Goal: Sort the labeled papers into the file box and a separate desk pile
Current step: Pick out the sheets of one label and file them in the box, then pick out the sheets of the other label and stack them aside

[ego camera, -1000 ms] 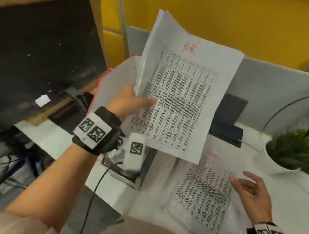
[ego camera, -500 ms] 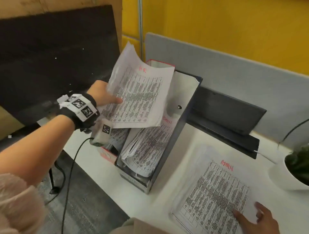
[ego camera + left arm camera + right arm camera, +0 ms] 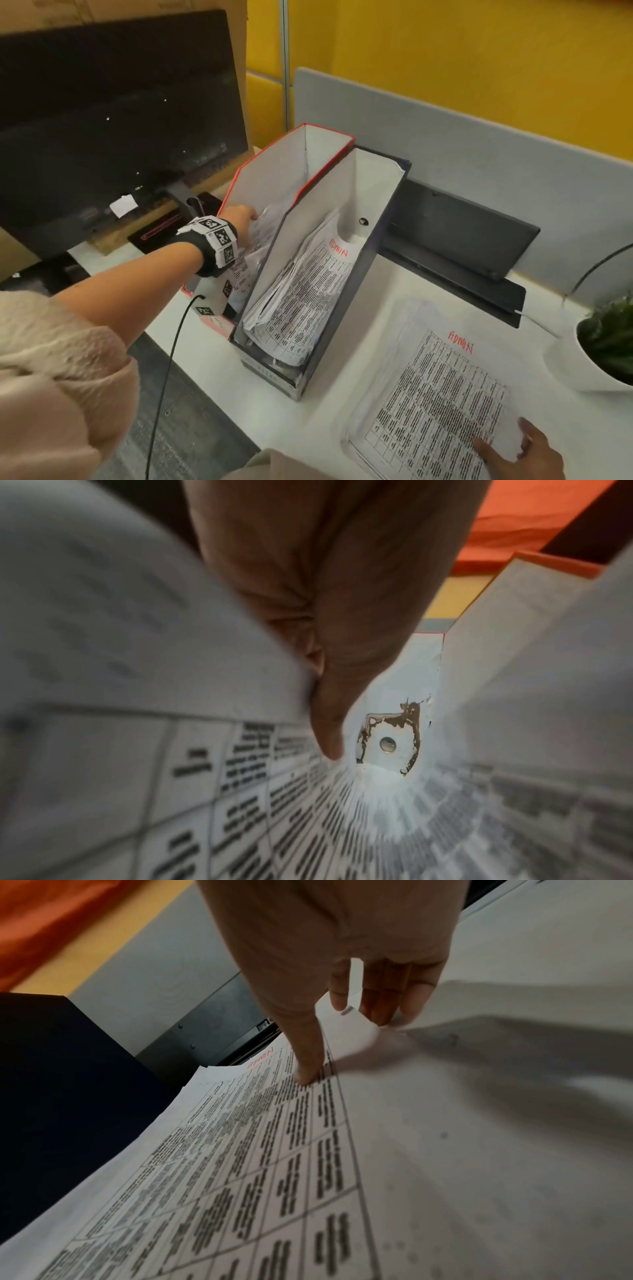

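Two file boxes stand side by side on the desk: a red-edged box (image 3: 294, 161) and a dark box (image 3: 373, 192) holding curled sheets marked ADMIN (image 3: 308, 284). My left hand (image 3: 239, 217) reaches into the red box and pinches the HR sheet (image 3: 255, 246) down among the papers there. In the left wrist view the thumb (image 3: 325, 723) lies over the sheet's edge (image 3: 120, 642), close to the box's back wall. A desk pile topped by an ADMIN sheet (image 3: 438, 387) lies at the right. My right hand (image 3: 510, 452) rests on it, thumb (image 3: 308, 1074) pressing the print, fingers straight.
A dark monitor (image 3: 102, 120) stands left of the boxes. Behind them runs a grey partition (image 3: 479, 154) with a dark cable tray (image 3: 455, 240). A potted plant (image 3: 609, 342) sits at the right edge. A black cable (image 3: 168, 377) hangs from my left wrist over the desk's front edge.
My left hand has carried the HR sheet from up in front of me down into the red box. The right hand has stayed on the desk pile.
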A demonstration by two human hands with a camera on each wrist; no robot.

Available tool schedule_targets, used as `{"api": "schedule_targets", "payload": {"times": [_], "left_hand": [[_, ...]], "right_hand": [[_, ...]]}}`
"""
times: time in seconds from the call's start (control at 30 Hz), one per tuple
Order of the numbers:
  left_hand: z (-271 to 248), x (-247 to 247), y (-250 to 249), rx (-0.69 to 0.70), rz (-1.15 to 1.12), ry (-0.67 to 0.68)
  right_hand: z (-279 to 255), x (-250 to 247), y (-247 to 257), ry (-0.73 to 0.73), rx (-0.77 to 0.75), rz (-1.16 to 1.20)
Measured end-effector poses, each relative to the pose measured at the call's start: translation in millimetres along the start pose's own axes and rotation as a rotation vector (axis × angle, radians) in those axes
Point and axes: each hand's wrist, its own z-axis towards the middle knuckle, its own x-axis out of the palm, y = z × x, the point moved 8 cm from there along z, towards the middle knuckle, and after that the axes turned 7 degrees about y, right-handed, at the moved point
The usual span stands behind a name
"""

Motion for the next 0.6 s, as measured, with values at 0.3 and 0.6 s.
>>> {"api": "schedule_targets", "payload": {"times": [0.3,0.6], "left_hand": [[-17.9,-55.9,-38.6,0.126,-0.376,-0.258],[-113.0,-55.7,-187.9,0.679,-0.779,-0.358]], "right_hand": [[0.7,0.6,-9.8,0.002,0.142,-0.100],[10.5,6.8,-24.1,0.083,0.129,-0.208]]}}
